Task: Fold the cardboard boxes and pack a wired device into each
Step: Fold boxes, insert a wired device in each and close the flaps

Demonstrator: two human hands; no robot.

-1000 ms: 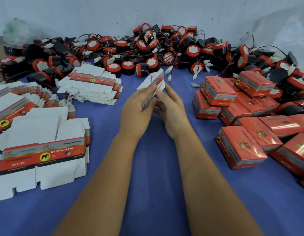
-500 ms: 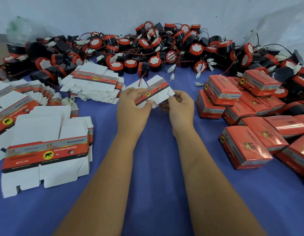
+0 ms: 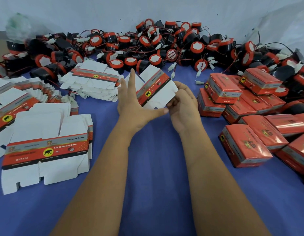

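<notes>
A flat, unfolded cardboard box, white with a red printed band and a yellow elephant mark, is held tilted above the blue table. My left hand lies against its left side with straight, spread fingers and the thumb under its lower edge. My right hand grips its right edge with curled fingers. A big heap of black-and-red wired devices with white plugs runs along the back of the table.
Stacks of flat box blanks lie at the left and back left. Several closed red boxes are piled on the right. The blue table cloth shows between my forearms. A white wall stands behind.
The box blank has turned from edge-on to facing me and tilted. My left hand's fingers have straightened and spread along it. The right hand stays on its right edge.
</notes>
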